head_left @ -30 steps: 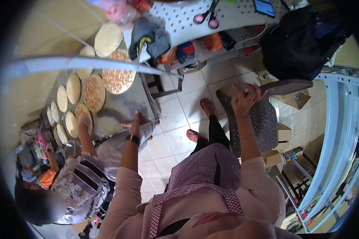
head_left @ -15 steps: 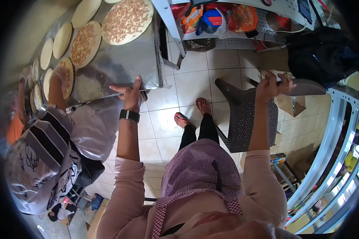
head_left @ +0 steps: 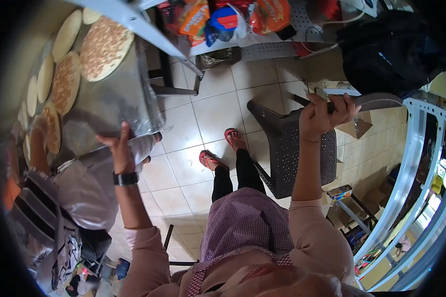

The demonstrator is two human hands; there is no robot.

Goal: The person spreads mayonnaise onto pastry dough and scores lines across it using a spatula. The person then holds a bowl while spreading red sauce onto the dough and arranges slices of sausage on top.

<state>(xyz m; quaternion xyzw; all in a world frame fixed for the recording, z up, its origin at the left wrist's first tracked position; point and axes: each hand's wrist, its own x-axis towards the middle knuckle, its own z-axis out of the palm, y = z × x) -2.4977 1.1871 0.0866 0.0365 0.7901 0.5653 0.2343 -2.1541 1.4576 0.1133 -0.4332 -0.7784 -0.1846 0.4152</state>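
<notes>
My right hand is closed around the upper part of a dark brown plastic chair with a perforated panel. A curved dark strip, seemingly its armrest or back edge, extends right of my fingers. At the near edge of a metal-topped table, my left hand has its thumb and forefinger spread and seems to rest against the edge, gripping nothing. Flat round breads lie on that table, some plain, others with a brown speckled topping, such as the large bread.
Beside the table at left, a co-worker reaches a hand toward the breads. Ahead stands a shelf with packets and a blue-lidded container. A black bag is at upper right, above a metal rack.
The view has shifted, so the table and breads appear farther left. My right hand keeps its hold on the chair, and my left hand stays by the table edge.
</notes>
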